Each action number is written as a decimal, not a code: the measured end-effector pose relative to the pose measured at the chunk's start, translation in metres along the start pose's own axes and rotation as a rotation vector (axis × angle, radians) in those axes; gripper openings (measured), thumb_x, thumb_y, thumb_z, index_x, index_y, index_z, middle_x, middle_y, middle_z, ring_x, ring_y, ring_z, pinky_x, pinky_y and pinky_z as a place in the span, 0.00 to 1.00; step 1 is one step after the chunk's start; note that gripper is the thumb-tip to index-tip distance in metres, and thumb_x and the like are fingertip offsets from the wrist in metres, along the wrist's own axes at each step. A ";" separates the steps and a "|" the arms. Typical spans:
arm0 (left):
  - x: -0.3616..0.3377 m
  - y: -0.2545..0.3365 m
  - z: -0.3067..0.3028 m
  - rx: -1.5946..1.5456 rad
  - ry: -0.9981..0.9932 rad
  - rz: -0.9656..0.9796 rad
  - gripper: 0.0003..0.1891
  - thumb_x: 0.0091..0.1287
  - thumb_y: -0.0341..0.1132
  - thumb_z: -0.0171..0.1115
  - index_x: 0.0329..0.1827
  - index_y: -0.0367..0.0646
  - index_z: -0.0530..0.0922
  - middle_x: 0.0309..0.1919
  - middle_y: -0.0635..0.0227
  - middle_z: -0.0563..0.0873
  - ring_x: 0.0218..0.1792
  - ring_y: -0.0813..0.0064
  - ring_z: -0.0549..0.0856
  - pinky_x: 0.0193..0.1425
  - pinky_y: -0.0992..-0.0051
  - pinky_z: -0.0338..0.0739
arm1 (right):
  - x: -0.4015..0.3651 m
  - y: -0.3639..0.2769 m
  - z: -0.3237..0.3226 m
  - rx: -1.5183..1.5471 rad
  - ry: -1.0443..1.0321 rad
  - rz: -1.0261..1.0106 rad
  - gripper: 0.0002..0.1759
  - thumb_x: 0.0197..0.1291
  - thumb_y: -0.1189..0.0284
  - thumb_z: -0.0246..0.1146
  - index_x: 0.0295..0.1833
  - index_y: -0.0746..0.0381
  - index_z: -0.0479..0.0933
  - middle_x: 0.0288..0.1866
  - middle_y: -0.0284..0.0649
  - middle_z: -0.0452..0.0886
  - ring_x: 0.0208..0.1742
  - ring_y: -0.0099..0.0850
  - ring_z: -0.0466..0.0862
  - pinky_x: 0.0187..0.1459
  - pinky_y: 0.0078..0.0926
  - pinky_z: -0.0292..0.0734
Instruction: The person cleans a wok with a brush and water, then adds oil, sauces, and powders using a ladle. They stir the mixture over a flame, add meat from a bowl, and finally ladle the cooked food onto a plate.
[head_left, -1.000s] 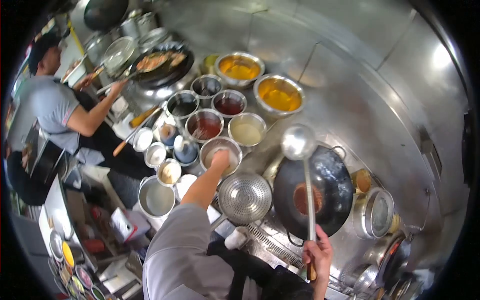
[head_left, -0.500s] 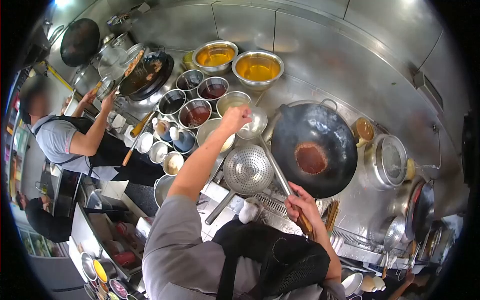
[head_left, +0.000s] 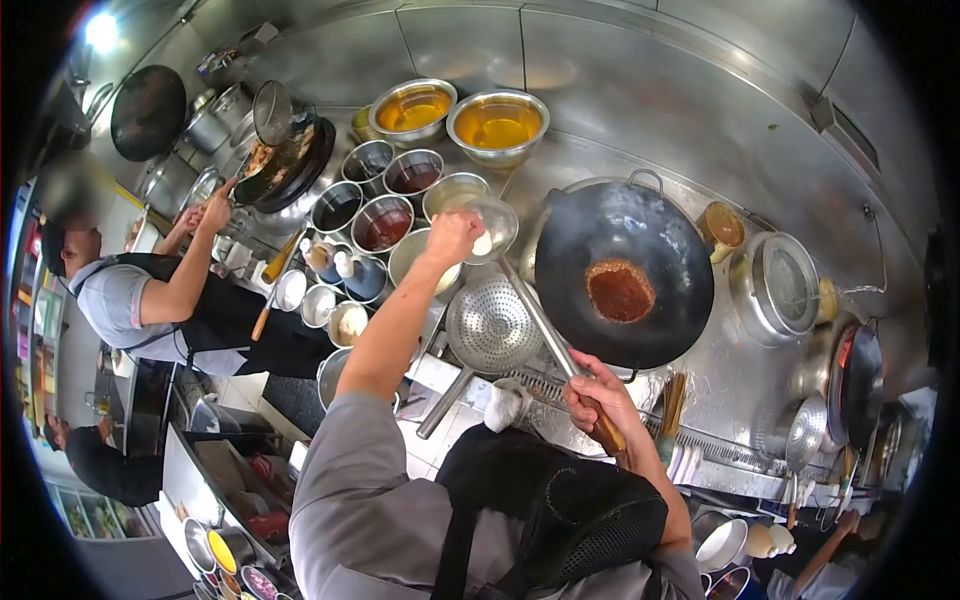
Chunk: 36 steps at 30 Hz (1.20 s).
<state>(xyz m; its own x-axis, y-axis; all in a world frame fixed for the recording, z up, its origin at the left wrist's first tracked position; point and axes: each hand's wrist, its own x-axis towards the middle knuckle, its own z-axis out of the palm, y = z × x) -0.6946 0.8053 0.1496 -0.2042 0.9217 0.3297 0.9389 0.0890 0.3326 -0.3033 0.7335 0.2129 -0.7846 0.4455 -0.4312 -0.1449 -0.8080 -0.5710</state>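
My right hand point(head_left: 600, 398) is wrapped round the wooden grip of a ladle point(head_left: 541, 322), whose bowl reaches up and left to the pots. Over the bowl's left edge, my left hand point(head_left: 456, 236) is closed with its fingertips together; what they hold, if anything, is hidden. A small white patch point(head_left: 482, 243) shows in the bowl just by those fingers. Right of the ladle stands a black wok point(head_left: 575, 240), with a pool of bubbling red-brown sauce point(head_left: 619, 290) in its bottom. Beneath the ladle's left side lies a perforated strainer point(head_left: 490, 325), its handle pointing down-left.
Several steel pots of dark and red liquids, including a red one point(head_left: 383, 224), crowd the left of my hands. Two bowls of yellow oil point(head_left: 498, 125) stand behind. A co-worker point(head_left: 140, 290) handles another wok point(head_left: 290, 165) at left. A lidded pot point(head_left: 770, 290) sits at right.
My left fingers have dipped lower over the ladle bowl, where a white patch now shows. The view has shifted slightly. The co-worker's strainer and hands have moved at the far wok.
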 end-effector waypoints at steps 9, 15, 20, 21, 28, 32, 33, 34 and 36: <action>-0.065 -0.031 -0.015 -0.175 0.372 -0.224 0.08 0.58 0.23 0.63 0.40 0.42 0.81 0.35 0.56 0.83 0.39 0.51 0.84 0.44 0.59 0.79 | -0.019 0.002 -0.017 0.182 -0.048 -0.021 0.28 0.70 0.72 0.57 0.72 0.59 0.59 0.32 0.41 0.74 0.16 0.18 0.68 0.16 0.15 0.62; -0.197 -0.014 -0.049 -0.185 0.459 -0.458 0.10 0.62 0.25 0.64 0.46 0.39 0.83 0.34 0.55 0.86 0.37 0.60 0.87 0.44 0.68 0.81 | -0.064 -0.010 -0.068 0.120 0.042 -0.154 0.27 0.69 0.74 0.58 0.72 0.59 0.61 0.31 0.43 0.76 0.15 0.21 0.69 0.15 0.16 0.64; -0.360 0.036 -0.079 0.079 0.572 -0.784 0.08 0.60 0.25 0.63 0.42 0.40 0.84 0.35 0.54 0.85 0.37 0.58 0.85 0.43 0.64 0.79 | -0.073 -0.012 -0.138 -0.533 0.224 -0.311 0.29 0.68 0.75 0.58 0.73 0.61 0.61 0.26 0.38 0.76 0.15 0.22 0.72 0.15 0.20 0.66; -0.401 0.044 -0.077 0.090 0.558 -0.864 0.09 0.60 0.25 0.63 0.43 0.40 0.84 0.35 0.54 0.85 0.37 0.58 0.85 0.43 0.65 0.80 | -0.070 -0.012 -0.156 -0.550 0.208 -0.290 0.29 0.68 0.75 0.58 0.73 0.61 0.61 0.26 0.38 0.76 0.15 0.22 0.72 0.15 0.20 0.66; -0.616 0.146 -0.056 0.264 0.431 -1.306 0.10 0.61 0.29 0.64 0.45 0.42 0.84 0.40 0.54 0.86 0.40 0.56 0.86 0.50 0.63 0.79 | -0.101 0.003 -0.253 -1.465 0.398 -0.468 0.31 0.65 0.74 0.60 0.73 0.64 0.62 0.30 0.37 0.78 0.19 0.19 0.72 0.19 0.23 0.66; -0.651 0.203 -0.064 0.166 0.297 -1.672 0.14 0.68 0.36 0.51 0.46 0.45 0.85 0.42 0.51 0.87 0.46 0.52 0.87 0.50 0.56 0.80 | -0.117 -0.030 -0.188 -0.897 0.371 -0.118 0.29 0.67 0.70 0.61 0.72 0.62 0.63 0.30 0.31 0.75 0.19 0.14 0.67 0.17 0.12 0.60; -0.661 0.214 -0.058 0.217 0.450 -1.670 0.14 0.68 0.34 0.51 0.48 0.45 0.84 0.44 0.51 0.86 0.48 0.51 0.86 0.52 0.56 0.80 | -0.106 -0.039 -0.182 -0.735 0.288 -0.126 0.27 0.68 0.69 0.61 0.70 0.61 0.65 0.28 0.27 0.71 0.19 0.13 0.66 0.16 0.13 0.59; -0.695 0.204 -0.032 0.172 0.559 -1.638 0.15 0.66 0.30 0.52 0.51 0.46 0.84 0.49 0.51 0.86 0.52 0.52 0.84 0.55 0.56 0.80 | -0.071 -0.061 -0.224 -0.640 0.208 -0.010 0.25 0.69 0.68 0.59 0.69 0.60 0.66 0.28 0.26 0.69 0.18 0.13 0.64 0.17 0.13 0.59; -0.715 0.206 -0.020 0.171 0.537 -1.690 0.16 0.60 0.29 0.59 0.52 0.47 0.84 0.48 0.52 0.85 0.51 0.52 0.84 0.57 0.57 0.79 | -0.104 -0.023 -0.136 -0.730 0.361 -0.067 0.27 0.69 0.67 0.59 0.71 0.62 0.65 0.28 0.28 0.69 0.19 0.17 0.65 0.19 0.16 0.62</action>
<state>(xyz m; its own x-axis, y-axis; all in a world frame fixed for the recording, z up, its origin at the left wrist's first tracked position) -0.3611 0.1573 0.0005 -0.9100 -0.4146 -0.0047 -0.3596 0.7835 0.5067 -0.1363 0.7581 0.1761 -0.5274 0.6817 -0.5070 0.3421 -0.3758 -0.8612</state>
